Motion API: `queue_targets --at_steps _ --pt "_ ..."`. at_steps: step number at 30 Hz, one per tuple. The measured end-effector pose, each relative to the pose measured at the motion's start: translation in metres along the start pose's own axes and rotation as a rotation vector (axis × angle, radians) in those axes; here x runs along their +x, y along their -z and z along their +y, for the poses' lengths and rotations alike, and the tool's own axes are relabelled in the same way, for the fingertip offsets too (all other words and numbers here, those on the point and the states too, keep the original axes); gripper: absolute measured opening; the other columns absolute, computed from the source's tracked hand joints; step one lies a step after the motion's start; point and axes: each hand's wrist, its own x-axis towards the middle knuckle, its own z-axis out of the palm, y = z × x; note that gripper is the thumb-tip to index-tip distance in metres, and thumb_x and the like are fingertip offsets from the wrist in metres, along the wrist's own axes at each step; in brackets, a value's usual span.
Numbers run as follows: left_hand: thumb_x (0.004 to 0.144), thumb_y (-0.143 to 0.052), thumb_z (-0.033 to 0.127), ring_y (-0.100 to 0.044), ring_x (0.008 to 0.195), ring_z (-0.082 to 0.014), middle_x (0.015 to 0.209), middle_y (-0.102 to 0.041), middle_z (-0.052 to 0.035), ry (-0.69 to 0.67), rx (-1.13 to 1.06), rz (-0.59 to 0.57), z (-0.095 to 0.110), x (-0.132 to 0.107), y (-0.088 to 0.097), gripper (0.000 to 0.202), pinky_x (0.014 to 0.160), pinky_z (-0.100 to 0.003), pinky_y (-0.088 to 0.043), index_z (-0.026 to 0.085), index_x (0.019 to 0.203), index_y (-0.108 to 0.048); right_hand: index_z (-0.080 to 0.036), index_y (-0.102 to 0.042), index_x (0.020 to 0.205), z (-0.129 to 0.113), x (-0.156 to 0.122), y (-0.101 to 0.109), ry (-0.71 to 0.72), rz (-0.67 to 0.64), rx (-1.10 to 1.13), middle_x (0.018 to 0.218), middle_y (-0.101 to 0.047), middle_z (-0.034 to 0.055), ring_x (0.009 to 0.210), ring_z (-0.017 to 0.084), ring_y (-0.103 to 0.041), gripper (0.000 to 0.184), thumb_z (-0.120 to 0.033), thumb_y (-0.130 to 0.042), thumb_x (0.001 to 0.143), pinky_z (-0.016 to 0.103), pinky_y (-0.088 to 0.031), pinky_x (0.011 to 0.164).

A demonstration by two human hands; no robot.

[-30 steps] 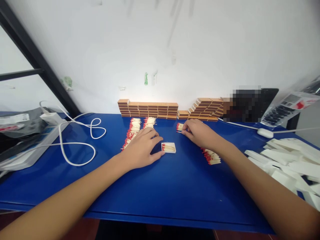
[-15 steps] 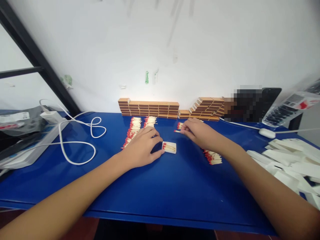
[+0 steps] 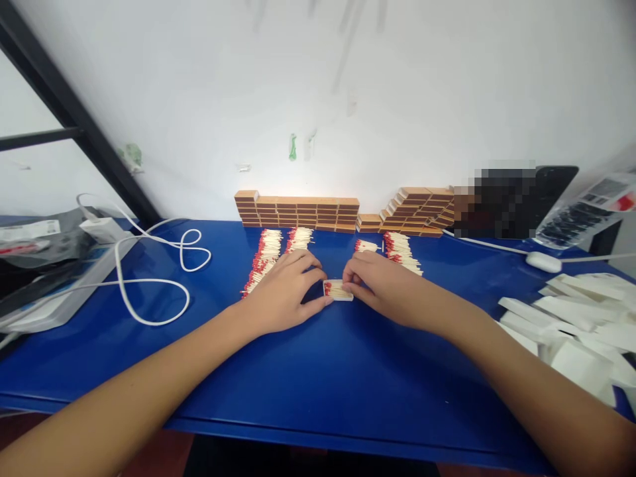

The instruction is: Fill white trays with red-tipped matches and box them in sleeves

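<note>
A small white matchbox tray (image 3: 336, 289) with red-tipped matches in it lies on the blue table (image 3: 318, 371). My left hand (image 3: 281, 291) rests beside it, thumb and forefinger pinching its left end. My right hand (image 3: 380, 285) is at its right end, fingers pinched together over the tray on what look like matches. Rows of loose red-tipped matches (image 3: 263, 258) lie behind my left hand, and more matches (image 3: 400, 252) behind my right hand.
Stacked brown matchbox sleeves (image 3: 298, 213) line the wall, with a leaning stack (image 3: 417, 212) to their right. White cardboard trays (image 3: 571, 318) are heaped at the right edge. A white cable (image 3: 149, 291) loops at the left by a power strip (image 3: 59, 291).
My right hand has come from the match pile at the back down and left to the tray's right end. The left hand has stayed on the tray.
</note>
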Motion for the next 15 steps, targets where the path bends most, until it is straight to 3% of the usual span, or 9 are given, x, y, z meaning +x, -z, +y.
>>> queue_targets --at_steps 6,11,15 --pt "0.103 -0.070 0.047 -0.061 0.128 -0.0321 0.125 -0.072 -0.0118 -0.007 0.008 0.019 0.000 0.001 0.001 0.029 0.113 -0.052 -0.052 0.019 0.110 -0.075 -0.023 -0.068 0.096 0.006 0.004 0.004 0.009 0.043 0.022 0.098 -0.070 0.0093 0.094 0.026 -0.063 0.014 -0.030 -0.057 0.103 0.037 -0.049 0.082" --pt "0.103 -0.070 0.046 -0.062 0.128 -0.0317 0.125 -0.072 -0.0114 -0.017 0.004 0.026 0.001 0.001 0.001 0.028 0.112 -0.052 -0.053 0.020 0.113 -0.074 -0.020 -0.072 0.094 0.044 0.012 0.013 -0.076 0.245 -0.177 0.097 -0.072 0.0137 0.100 0.032 -0.062 0.017 -0.026 -0.057 0.100 0.043 -0.047 0.091" --pt "0.102 -0.072 0.045 -0.062 0.127 -0.0318 0.125 -0.072 -0.0119 -0.017 0.010 0.038 0.001 0.001 0.002 0.028 0.112 -0.052 -0.053 0.019 0.112 -0.074 -0.018 -0.075 0.095 0.068 0.014 0.013 -0.135 0.195 -0.278 0.097 -0.073 0.0151 0.099 0.032 -0.061 0.018 -0.026 -0.058 0.099 0.043 -0.045 0.089"
